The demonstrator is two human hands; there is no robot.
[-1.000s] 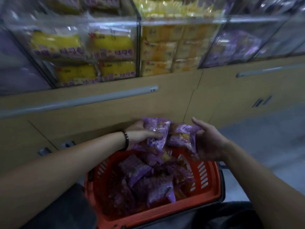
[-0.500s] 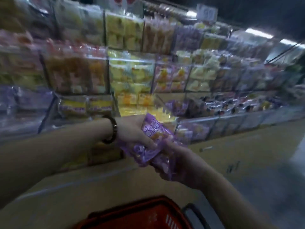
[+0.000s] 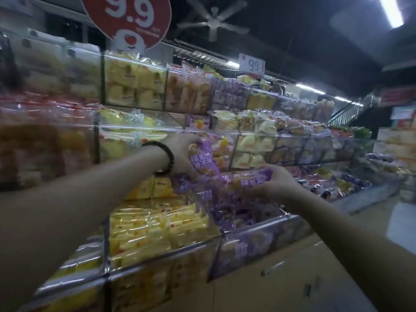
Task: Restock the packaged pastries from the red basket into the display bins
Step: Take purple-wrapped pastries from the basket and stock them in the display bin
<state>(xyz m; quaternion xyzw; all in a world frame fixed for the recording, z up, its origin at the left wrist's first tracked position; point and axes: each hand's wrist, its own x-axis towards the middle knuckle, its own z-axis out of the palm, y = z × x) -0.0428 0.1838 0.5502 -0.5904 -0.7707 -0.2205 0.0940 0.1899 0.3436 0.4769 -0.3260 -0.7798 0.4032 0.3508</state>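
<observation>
My left hand (image 3: 182,152), with a dark bead bracelet on the wrist, grips purple pastry packets (image 3: 202,157) held upright above a clear display bin (image 3: 254,228). My right hand (image 3: 273,183) holds another purple packet (image 3: 254,177) low over the same bin, which holds several purple packets (image 3: 229,210). The red basket is out of view.
A bin of yellow packets (image 3: 153,230) sits left of the purple bin. Tiers of clear bins with yellow, orange and purple pastries rise behind. A red round 9.9 price sign (image 3: 132,19) hangs overhead. A wooden cabinet front (image 3: 281,278) lies below; the aisle floor runs right.
Both hands lifted purple packets out of the red basket and carried them up to the purple bin. The view swung upward, so the basket dropped out of sight.
</observation>
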